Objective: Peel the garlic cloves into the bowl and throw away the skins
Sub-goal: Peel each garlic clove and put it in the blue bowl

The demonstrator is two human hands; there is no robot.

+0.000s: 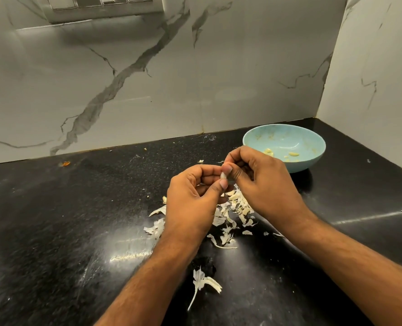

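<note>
A small pale garlic clove (223, 176) is pinched between the fingertips of both hands above the black counter. My left hand (191, 201) grips it from the left with thumb and forefinger. My right hand (261, 182) pinches its upper end from the right. Behind my right hand stands a light blue bowl (306, 140) with a few peeled cloves (293, 154) on its bottom. A heap of loose white garlic skins (236, 209) lies on the counter under and between my hands.
A larger piece of skin with a stalk (204, 282) lies nearer me between my forearms. The black counter (65, 220) meets a marble wall at the back and another wall at the right, forming a corner behind the bowl.
</note>
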